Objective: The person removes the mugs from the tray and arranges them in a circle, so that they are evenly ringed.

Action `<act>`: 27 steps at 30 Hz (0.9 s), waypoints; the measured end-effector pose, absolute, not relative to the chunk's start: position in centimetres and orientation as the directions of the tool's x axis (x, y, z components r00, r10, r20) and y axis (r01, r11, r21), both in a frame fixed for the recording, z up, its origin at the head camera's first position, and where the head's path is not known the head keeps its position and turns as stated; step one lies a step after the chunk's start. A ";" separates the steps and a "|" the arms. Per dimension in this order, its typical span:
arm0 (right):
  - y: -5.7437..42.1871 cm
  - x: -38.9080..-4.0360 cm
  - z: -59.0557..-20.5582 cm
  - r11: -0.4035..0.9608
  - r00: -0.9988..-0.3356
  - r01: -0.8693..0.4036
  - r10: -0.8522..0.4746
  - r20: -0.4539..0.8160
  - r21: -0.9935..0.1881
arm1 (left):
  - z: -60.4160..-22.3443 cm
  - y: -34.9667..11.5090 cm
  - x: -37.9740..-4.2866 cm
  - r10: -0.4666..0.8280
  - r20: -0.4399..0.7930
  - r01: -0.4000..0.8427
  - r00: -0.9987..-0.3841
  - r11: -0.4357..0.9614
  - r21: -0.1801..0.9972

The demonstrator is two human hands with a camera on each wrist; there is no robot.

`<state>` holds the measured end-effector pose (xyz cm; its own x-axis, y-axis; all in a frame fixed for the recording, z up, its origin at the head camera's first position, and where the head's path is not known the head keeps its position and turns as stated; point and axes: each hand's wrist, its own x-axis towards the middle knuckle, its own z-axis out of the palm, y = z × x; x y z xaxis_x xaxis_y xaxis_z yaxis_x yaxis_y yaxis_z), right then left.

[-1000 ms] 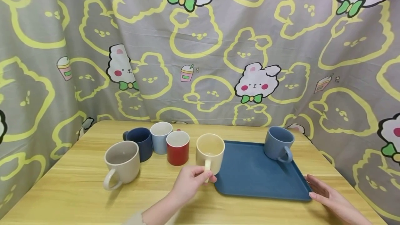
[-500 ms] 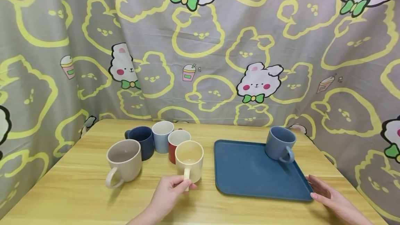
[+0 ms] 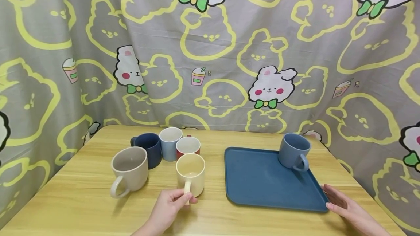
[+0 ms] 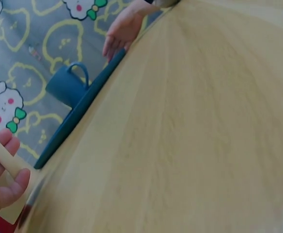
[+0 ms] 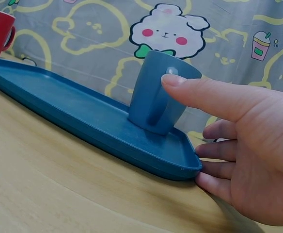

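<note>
My left hand (image 3: 168, 207) pinches the handle of a cream-yellow mug (image 3: 191, 172), which stands upright left of the tray in the head view. In the left wrist view, thumb and fingers close round that pale handle (image 4: 2, 154). The mug partly hides a red mug (image 3: 188, 145) behind it. My right hand (image 3: 347, 207) is at the right edge of the dark blue tray (image 3: 262, 188). In the right wrist view its fingertips touch the tray's corner, fingers extended and thumb raised. A grey-blue mug (image 3: 294, 150) stands on the tray's far right corner, handle toward me.
Left of the cream-yellow mug stand a light blue mug (image 3: 170, 145), a navy mug (image 3: 149, 150) and a larger beige mug (image 3: 130, 168). All rest on the wooden table (image 3: 82, 207). A patterned grey curtain (image 3: 210, 46) hangs behind the table.
My left hand has carried the cream-yellow mug left from beside the tray and toward me, so it now overlaps the red mug. The right hand stays at the tray edge.
</note>
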<state>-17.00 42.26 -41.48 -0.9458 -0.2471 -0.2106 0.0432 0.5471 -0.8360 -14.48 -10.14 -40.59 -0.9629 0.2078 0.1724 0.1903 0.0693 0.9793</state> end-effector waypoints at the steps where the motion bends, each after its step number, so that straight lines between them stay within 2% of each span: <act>1: 42.2 -17.0 -41.5 0.547 -0.947 0.043 -0.245 -0.210 -0.836 | -40.7 -10.2 -14.5 0.204 0.175 0.193 -0.963 0.074 0.978; 11: 42.3 -16.9 -41.5 0.557 -0.949 0.031 -0.245 -0.200 -0.830 | -41.9 -11.3 -15.0 0.208 0.296 0.320 -0.932 0.091 0.943; 17: 42.2 -16.8 -41.3 0.548 -0.950 0.046 -0.236 -0.206 -0.835 | -41.3 -11.5 -15.0 0.207 0.208 0.237 -0.956 0.127 0.963; 23: 42.1 -16.5 -41.7 0.522 -0.972 -0.030 -0.213 -0.096 -0.852 | -40.8 -11.5 -14.9 0.205 0.161 0.182 -0.965 0.085 0.980; 27: 42.1 -16.3 -41.8 0.499 -0.973 -0.067 -0.224 -0.053 -0.864 | -40.2 -11.3 -14.9 0.089 0.149 0.165 -0.985 0.203 0.965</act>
<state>-16.31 42.09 -41.85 -0.9732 -0.2236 -0.0533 -0.0673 0.4991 -0.8639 -14.91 -11.33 -40.23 -0.9848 0.0888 0.1495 0.1648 0.2033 0.9651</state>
